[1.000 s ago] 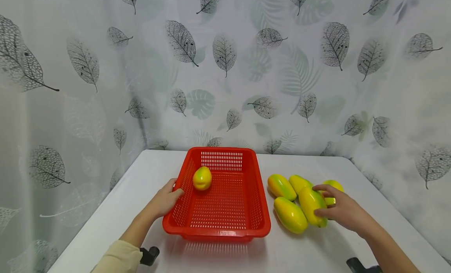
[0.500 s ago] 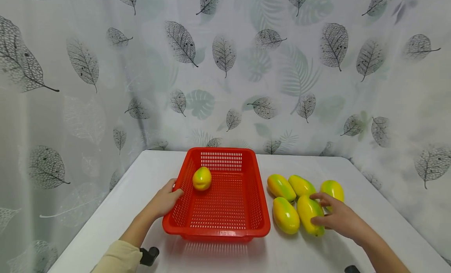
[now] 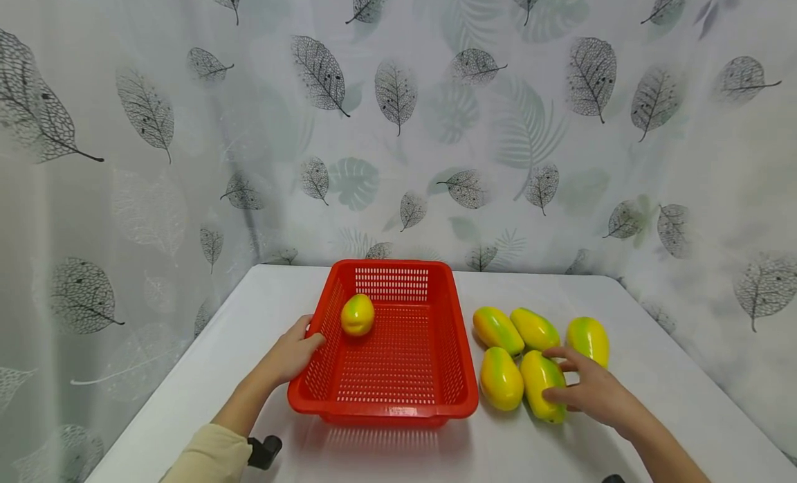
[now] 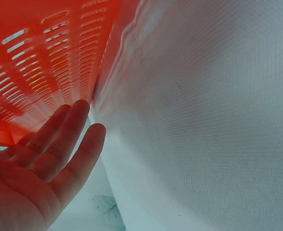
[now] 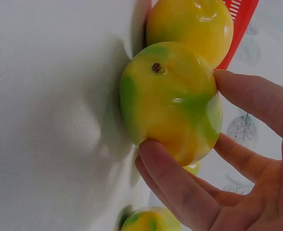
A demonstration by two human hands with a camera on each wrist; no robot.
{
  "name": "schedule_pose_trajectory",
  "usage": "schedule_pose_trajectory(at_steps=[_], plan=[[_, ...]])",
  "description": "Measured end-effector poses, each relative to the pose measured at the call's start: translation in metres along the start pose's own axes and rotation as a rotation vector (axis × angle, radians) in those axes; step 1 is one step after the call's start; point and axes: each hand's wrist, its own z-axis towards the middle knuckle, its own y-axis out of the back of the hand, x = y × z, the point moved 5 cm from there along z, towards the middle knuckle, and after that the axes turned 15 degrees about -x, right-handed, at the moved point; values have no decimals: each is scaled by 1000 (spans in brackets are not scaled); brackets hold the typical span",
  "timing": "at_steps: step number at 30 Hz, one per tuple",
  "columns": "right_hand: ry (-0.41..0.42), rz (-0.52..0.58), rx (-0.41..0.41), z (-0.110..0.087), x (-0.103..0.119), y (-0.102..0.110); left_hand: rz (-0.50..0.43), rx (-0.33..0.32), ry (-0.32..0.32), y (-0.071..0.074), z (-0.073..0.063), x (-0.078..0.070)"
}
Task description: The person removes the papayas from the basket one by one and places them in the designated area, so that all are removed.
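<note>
We have one mango (image 3: 358, 315) in the basket (image 3: 398, 411) and four mangoes (image 3: 501, 379) outside; our left hand (image 3: 292, 355) grips the basket, our right hand (image 3: 591, 392) pinches a sixth mango (image 3: 535, 374).

Curtained in on three sides here, leaf-printed sheets (image 3: 429, 147) hanging behind and down both flanks of a white counter (image 3: 641, 338); whether it's a home or workshop, can't tell!

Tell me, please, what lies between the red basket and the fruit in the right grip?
Another fruit lies between the red basket and the held fruit; both head and right wrist views show it.
</note>
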Motion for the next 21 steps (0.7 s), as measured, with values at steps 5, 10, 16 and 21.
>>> schedule_pose_trajectory(at_steps=[5, 10, 16, 21], plan=[[-7, -3, -3, 1, 0, -1, 3, 1, 1, 0, 0, 0], [-17, -5, -3, 0, 0, -1, 3, -1, 3, 0, 0, 1], [17, -90, -12, 3, 4, 1, -10, 0, 19, -1, 0, 1], [71, -156, -28, 4, 8, 4, -19, 0, 19, -1, 0, 2]])
